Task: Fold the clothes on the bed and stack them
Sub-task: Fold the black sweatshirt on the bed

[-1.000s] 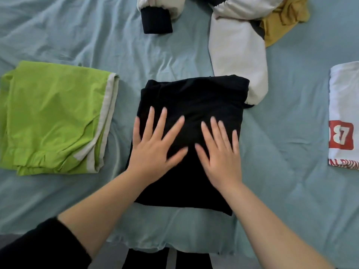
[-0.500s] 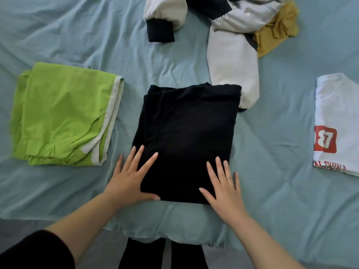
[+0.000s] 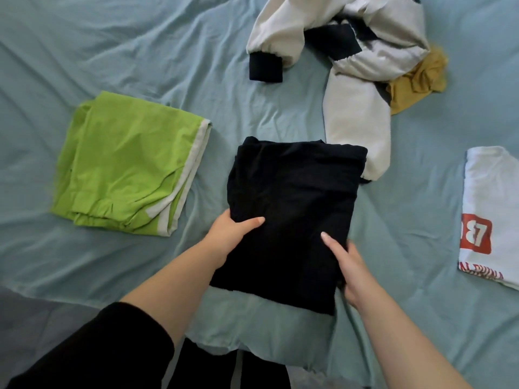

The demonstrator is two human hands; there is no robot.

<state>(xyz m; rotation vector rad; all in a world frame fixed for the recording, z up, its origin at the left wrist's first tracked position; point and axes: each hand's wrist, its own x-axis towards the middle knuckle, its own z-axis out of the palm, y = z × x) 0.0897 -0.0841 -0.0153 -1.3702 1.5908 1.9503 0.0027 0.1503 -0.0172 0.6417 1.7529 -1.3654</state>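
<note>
Black shirt (image 3: pixel 292 209) is gripped at both side edges, left hand (image 3: pixel 229 237) and right hand (image 3: pixel 346 265) closed on it, and should be lifted level so the fold is kept.

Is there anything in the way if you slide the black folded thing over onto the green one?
Nothing visible. Both hands, left and right, grip the black folded garment at its sides. Between it and the green folded garment lies only a strip of bare blue sheet.
</note>
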